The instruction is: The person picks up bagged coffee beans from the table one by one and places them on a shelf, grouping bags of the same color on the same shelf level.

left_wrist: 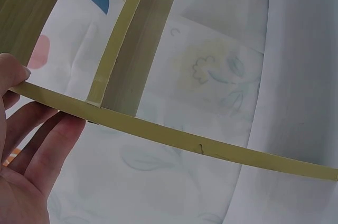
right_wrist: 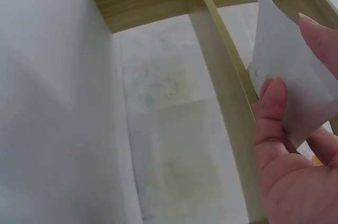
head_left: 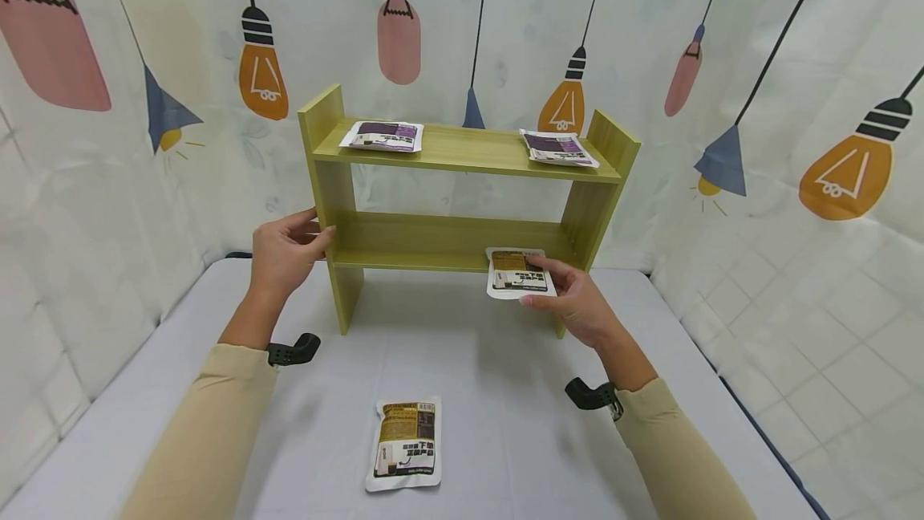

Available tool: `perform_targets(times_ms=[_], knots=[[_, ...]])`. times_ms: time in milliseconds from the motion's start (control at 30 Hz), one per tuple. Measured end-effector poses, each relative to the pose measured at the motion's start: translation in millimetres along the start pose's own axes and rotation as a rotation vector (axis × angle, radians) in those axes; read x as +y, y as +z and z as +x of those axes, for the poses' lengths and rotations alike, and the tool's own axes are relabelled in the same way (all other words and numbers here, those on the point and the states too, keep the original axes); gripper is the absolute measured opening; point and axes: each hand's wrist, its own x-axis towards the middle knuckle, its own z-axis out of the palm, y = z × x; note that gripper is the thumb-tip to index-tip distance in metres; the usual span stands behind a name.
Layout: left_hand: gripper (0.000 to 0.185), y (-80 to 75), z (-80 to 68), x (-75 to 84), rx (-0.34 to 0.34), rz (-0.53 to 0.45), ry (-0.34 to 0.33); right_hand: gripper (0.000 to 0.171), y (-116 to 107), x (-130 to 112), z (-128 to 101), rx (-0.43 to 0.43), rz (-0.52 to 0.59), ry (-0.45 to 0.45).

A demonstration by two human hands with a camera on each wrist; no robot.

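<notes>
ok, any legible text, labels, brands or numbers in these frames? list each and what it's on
None can be read.
Pouch in right hand: printed label, too small and blurred.
Pouch on table: print blurred.
Two purple pouches on top shelf: print blurred.
Shelf unit, lamp-pattern backdrop: no text.

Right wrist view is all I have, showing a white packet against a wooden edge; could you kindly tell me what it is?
Observer: The right hand holds an orange-labelled packet at the front edge of the lower shelf.
Operator: And the other hand?
Observer: The left hand grips the rack's left side panel.
Operator: Any other packets?
Observer: Two purple packets lie on the top shelf; another orange packet lies on the table.
</notes>
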Motion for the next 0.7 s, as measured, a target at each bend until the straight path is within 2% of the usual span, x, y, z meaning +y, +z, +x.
perform_targets(times_ms=[333,700], knots=[[0.05,0.3,-0.1,1.5,0.012,0.017,-0.016,0.078,-3.3,0.8,3.5,0.03,-0.045,0.014],[0.05,-0.7,-1.1,1.4,0.003,0.007,0.006,0.071,-4.9,0.5,3.9,0.08,-0.114,0.022]])
